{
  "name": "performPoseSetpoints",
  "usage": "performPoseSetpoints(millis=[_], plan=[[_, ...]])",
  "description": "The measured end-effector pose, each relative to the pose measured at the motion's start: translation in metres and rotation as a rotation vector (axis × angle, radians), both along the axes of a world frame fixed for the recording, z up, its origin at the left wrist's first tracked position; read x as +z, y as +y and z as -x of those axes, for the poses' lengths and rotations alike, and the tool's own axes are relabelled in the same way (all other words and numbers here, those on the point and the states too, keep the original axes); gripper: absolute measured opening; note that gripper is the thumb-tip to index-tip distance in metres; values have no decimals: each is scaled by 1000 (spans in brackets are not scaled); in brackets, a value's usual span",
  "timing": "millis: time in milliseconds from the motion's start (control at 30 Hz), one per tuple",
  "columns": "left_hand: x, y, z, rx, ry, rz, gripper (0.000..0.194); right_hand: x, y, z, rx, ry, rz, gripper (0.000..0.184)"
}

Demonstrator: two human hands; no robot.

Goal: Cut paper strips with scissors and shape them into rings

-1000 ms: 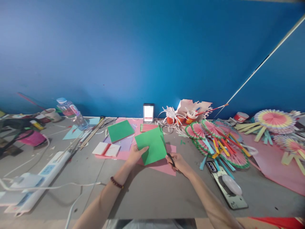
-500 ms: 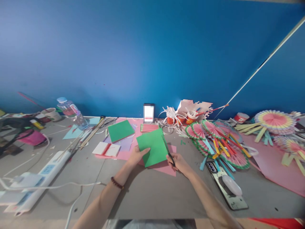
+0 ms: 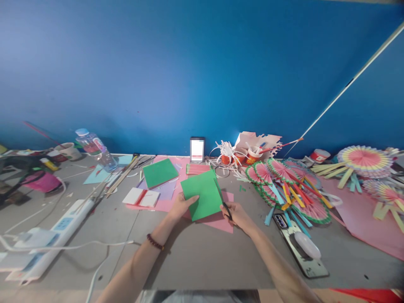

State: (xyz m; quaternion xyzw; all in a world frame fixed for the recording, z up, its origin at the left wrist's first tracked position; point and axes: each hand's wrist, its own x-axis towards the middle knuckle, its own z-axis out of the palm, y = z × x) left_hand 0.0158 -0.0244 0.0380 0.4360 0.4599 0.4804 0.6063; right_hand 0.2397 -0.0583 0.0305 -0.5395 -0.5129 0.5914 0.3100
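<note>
1. The green paper (image 3: 202, 198) is held between the separated hands: its left edge is pinched by the left hand (image 3: 180, 206), while scissors (image 3: 227, 213) are gripped by the right hand (image 3: 236, 216) at its right edge.
2. It is judged light, flexible, easily creased; best held flat by an edge.
3. Beyond the right hand, pen-like sticks are held in a red cup (image 3: 252, 160).

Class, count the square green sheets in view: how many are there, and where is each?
2. The held sheet is in the left hand; the other sheet lies farther left, behind the white cards. More may be hidden underneath.
</note>
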Motion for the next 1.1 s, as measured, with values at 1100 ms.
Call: performPoseSetpoints(millis=[1100], plan=[[-9,3,3,-4,0,-16,51,-7,2,-1,-15,-13,-2,40]])
